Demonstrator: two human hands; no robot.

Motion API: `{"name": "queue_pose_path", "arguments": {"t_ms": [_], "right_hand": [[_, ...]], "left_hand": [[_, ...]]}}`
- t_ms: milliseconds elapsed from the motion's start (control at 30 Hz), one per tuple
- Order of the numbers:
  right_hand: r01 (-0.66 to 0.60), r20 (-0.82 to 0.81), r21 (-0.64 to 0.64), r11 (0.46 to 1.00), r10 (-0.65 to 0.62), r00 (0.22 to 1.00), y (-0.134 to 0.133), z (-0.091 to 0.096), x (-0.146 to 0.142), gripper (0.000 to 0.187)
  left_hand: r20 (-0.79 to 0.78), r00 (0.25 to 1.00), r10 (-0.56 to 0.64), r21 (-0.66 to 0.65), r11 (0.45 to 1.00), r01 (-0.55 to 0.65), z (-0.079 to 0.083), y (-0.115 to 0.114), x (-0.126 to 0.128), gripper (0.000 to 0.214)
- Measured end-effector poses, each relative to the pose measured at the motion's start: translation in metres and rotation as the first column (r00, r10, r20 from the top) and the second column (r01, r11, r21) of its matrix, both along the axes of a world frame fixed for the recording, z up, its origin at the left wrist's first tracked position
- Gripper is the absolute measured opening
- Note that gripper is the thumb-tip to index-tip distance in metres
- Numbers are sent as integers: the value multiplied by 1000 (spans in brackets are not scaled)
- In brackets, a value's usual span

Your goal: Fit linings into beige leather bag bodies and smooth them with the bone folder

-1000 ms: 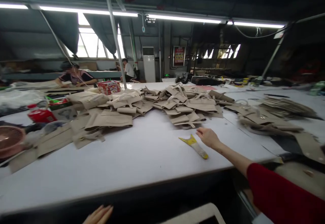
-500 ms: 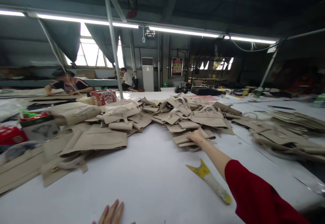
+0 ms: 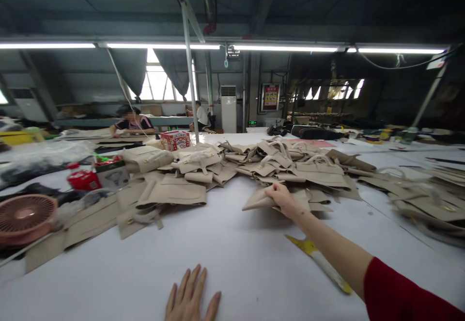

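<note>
On the near edge of the beige pile (image 3: 290, 170), your right hand (image 3: 283, 199) is closed on a beige fabric piece (image 3: 258, 200), thumb on top, fingers under it, near corner lifted off the white table (image 3: 225, 243). Piece still overlaps the pile's front layers. Your arm in a red sleeve (image 3: 399, 292) runs back from the pile toward the lower right.

Near side of the pile, just beside your forearm: yellow-tipped tool (image 3: 319, 263) lying flat on the table, part of it hidden behind the arm.

Well short of the pile, at the bottom edge of view, your left hand (image 3: 192, 299) lies flat on the table, fingers spread, holding nothing.

Left of the pile: a second heap of beige pieces (image 3: 174, 185), touching it at the back. Behind that heap, a red printed box (image 3: 175, 139). Further left, a red container (image 3: 82, 179) and a pink fan (image 3: 25, 214) at the table's edge.

Right of the pile: more stacked beige pieces (image 3: 428, 204), a little apart.

Far behind the pile, a person (image 3: 132, 122) leans over another table; another person (image 3: 201, 115) sits further back.
</note>
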State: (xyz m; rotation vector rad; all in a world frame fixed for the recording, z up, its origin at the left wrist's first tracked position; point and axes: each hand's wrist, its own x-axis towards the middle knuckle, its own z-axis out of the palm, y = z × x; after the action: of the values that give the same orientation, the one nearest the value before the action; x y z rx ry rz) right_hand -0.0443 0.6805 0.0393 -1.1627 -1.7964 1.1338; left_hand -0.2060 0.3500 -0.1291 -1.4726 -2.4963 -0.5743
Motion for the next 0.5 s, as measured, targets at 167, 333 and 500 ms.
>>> {"name": "queue_pose_path", "arguments": {"t_ms": [167,333,500], "right_hand": [[-250,-347,-67,966,213,913,-87,56,56,43],[-507,-643,-265,821,241,727,-181,86,111,38],[-642,-803,-427,636,60,593,-263,66,148,26]], "left_hand": [[610,781,-133,328,940,-97,34,-5,8,60],[892,99,-441,426,750,-506,85,-2,35,64],[742,-310,-594,432,778,-456,115,-39,86,50]]}}
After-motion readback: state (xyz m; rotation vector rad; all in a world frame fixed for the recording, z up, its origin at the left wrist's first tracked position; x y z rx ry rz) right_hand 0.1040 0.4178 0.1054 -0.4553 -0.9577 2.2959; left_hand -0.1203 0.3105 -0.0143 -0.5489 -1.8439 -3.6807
